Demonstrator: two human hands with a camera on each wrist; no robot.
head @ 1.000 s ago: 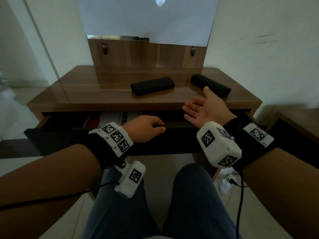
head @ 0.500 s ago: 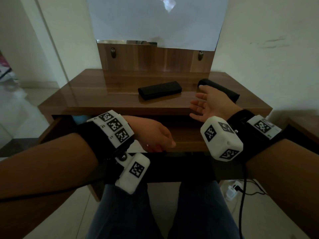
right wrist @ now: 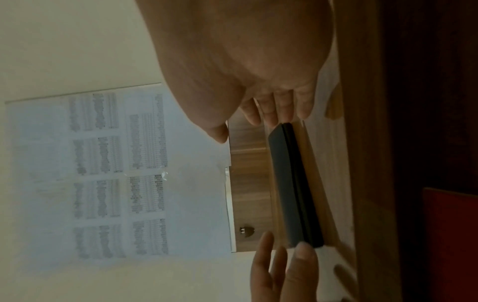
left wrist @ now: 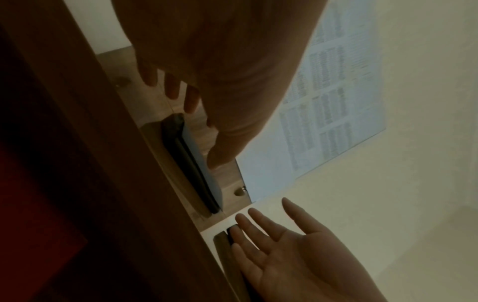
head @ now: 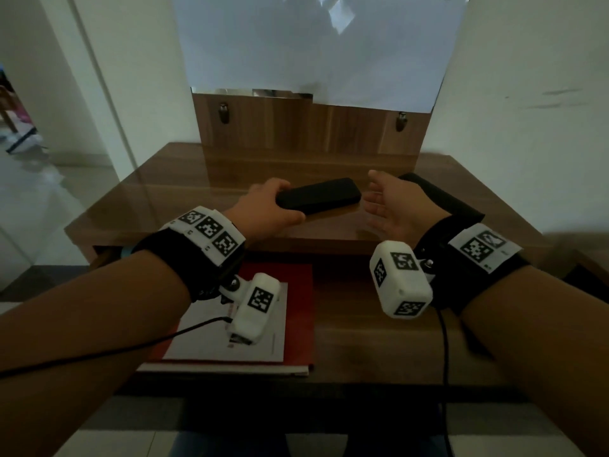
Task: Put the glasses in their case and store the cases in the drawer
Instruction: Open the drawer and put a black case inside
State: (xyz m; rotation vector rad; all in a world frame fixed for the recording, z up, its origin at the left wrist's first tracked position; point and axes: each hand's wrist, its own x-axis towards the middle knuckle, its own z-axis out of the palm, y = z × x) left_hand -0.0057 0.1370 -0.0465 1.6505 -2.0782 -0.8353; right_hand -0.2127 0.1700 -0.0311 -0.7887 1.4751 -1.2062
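A black glasses case (head: 318, 196) (left wrist: 191, 163) (right wrist: 292, 183) lies closed on the wooden desk top (head: 171, 199). My left hand (head: 276, 206) (left wrist: 196, 114) reaches round its left end. The thumb lies along the front edge and the fingers, nearly straight, sit at the back corner. My right hand (head: 375, 199) (right wrist: 248, 128) hovers open, palm turned left, just off the case's right end. A second black case (head: 441, 199) lies behind the right hand, partly hidden by it. The drawer (head: 379, 341) under the desk top stands pulled out.
A red folder (head: 301, 311) with a white sheet (head: 276, 331) on it fills the drawer's left half. The right half shows bare wood. A wooden back panel (head: 309, 130) and a paper-covered mirror (head: 313, 47) rise behind the desk. A wall is close on the right.
My left hand has left the drawer front and risen to the left end of the case. My right hand has slid left to the case's right end. The drawer stands further out.
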